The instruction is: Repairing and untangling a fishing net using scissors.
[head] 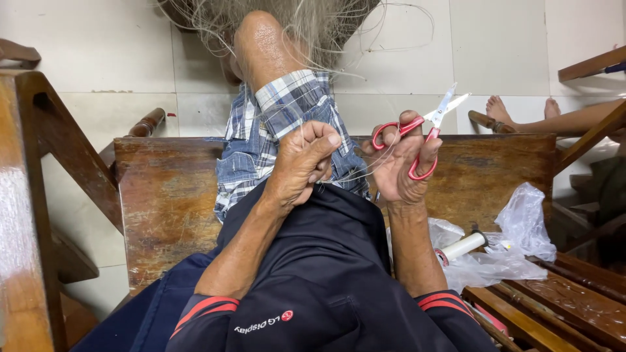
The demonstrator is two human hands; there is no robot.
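Note:
My left hand (301,163) is closed in a fist, pinching thin clear threads in front of my raised knee. Those threads run up to a tangle of fine net (313,23) draped over the knee (261,45). My right hand (401,166) grips red-handled scissors (424,133), fingers through the loops, the metal blades parted and pointing up to the right. A few strands also pass across the right hand's fingers. Both hands sit close together above my lap, over checked shorts (287,124) and a dark jacket.
I sit on a worn wooden bench (163,195). To my right lie crumpled clear plastic bags (515,241) and a white spool (460,248). A wooden armrest (26,195) stands at left. Another person's bare feet (521,114) rest on the tiled floor at right.

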